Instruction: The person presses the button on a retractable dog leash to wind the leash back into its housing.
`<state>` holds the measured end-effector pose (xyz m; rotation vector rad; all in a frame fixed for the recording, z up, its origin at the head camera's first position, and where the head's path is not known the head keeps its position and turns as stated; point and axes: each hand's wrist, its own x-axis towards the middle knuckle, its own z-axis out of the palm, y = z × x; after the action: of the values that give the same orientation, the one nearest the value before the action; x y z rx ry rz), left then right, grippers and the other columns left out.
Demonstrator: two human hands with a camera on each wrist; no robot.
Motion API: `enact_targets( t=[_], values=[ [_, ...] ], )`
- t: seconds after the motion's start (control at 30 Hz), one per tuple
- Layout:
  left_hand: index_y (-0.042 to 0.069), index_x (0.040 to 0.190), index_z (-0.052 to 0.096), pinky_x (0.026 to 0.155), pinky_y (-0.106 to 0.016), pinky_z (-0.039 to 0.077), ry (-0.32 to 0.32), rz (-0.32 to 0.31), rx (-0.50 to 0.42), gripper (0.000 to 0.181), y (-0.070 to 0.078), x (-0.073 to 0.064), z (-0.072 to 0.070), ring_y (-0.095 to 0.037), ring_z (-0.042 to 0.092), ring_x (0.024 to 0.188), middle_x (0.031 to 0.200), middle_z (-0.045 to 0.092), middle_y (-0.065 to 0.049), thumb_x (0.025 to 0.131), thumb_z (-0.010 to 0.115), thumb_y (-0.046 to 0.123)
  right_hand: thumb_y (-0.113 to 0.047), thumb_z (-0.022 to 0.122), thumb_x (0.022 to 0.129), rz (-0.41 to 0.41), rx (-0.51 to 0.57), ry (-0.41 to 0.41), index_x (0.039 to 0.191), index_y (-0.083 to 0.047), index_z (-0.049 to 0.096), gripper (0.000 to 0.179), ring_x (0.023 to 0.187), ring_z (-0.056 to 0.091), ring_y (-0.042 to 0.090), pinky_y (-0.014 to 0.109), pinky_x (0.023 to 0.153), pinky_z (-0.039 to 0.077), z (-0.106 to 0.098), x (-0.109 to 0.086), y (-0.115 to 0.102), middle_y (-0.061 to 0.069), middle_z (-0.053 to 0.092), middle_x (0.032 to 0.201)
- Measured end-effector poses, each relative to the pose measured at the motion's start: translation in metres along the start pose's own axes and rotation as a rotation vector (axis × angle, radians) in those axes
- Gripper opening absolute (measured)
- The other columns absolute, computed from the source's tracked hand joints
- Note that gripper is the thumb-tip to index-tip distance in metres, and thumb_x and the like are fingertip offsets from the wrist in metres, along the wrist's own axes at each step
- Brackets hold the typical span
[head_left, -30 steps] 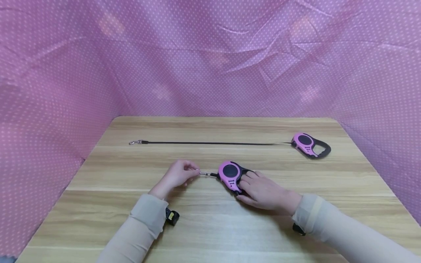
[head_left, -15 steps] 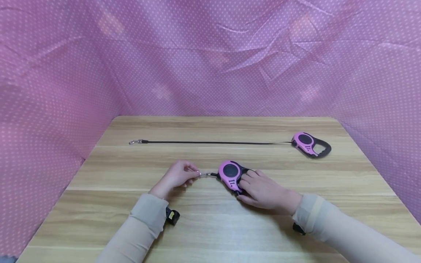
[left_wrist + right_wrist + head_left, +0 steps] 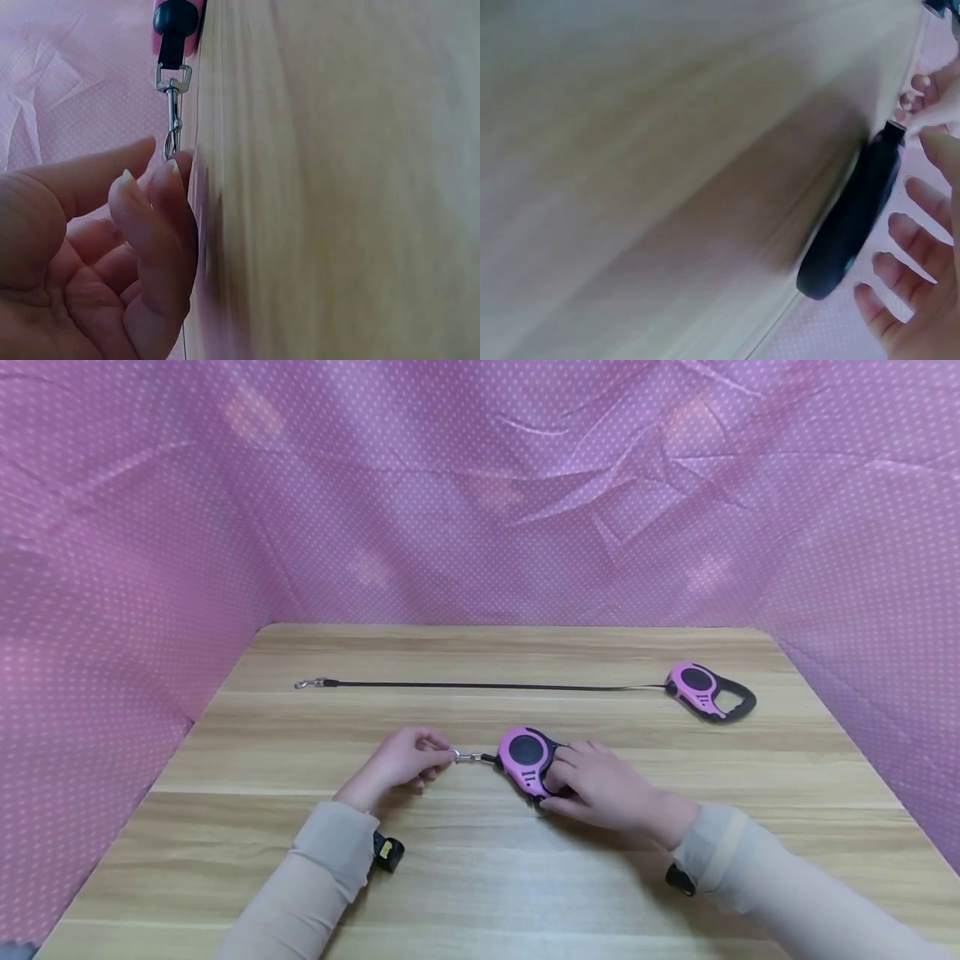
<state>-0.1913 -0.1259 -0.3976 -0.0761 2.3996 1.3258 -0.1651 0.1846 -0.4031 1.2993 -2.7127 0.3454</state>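
Note:
A pink and black retractable dog leash [image 3: 527,750] lies near the middle of the table, with its metal snap hook [image 3: 467,757] pointing left. My left hand [image 3: 405,760] is at the end of that hook. In the left wrist view the thumb and fingertips stand slightly parted around the hook's tip [image 3: 171,142]. My right hand [image 3: 603,785] is over the leash's black handle [image 3: 851,214]; in the right wrist view its fingers [image 3: 911,236] are spread beside the handle, with a gap between.
Farther back lies a second pink leash [image 3: 693,683]. Its black cord [image 3: 472,686] runs straight to the left and ends in a metal snap hook [image 3: 309,683]. Pink dotted cloth [image 3: 480,527] hangs around the wooden table [image 3: 480,877].
My left fingers have drawn back slightly, showing more of the hook's end. My right hand has lifted a little off the handle. Both leashes stay in place.

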Motion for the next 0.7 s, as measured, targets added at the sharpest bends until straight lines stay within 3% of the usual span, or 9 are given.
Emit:
enact_targets(
  t=[0.27,0.57,0.7],
  values=[
    [0.004,0.118,0.065,0.063,-0.028,0.057,0.022,0.04,0.044,0.029,-0.005,-0.001,-0.013,-0.017,0.062,0.077,0.095,0.069,-0.01,0.095,0.066,0.022,-0.03,0.072,0.089,0.04,-0.008,0.199,0.087,-0.018,0.065,0.014,0.081,0.052,0.01,0.033,0.079,0.047,-0.012,-0.003,0.007,-0.008,0.062,0.083],
    [0.003,0.121,0.064,0.065,-0.025,0.055,0.033,0.042,-0.016,0.032,-0.015,-0.002,-0.033,-0.016,0.062,0.078,0.103,0.07,-0.012,0.098,0.062,0.024,-0.02,0.068,0.092,0.29,0.18,0.236,0.091,-0.013,0.066,0.007,0.081,0.055,0.012,0.032,0.071,0.052,-0.023,-0.011,0.021,-0.004,0.06,0.084],
    [0.002,0.123,0.062,0.064,-0.023,0.053,0.046,0.039,-0.073,0.034,-0.019,-0.002,-0.04,-0.014,0.061,0.077,0.104,0.07,-0.013,0.098,0.061,0.024,-0.017,0.069,0.092,0.357,0.26,0.29,0.092,-0.011,0.067,0.007,0.079,0.053,0.012,0.03,0.071,0.051,-0.027,-0.017,0.027,-0.003,0.059,0.082]
  ],
)
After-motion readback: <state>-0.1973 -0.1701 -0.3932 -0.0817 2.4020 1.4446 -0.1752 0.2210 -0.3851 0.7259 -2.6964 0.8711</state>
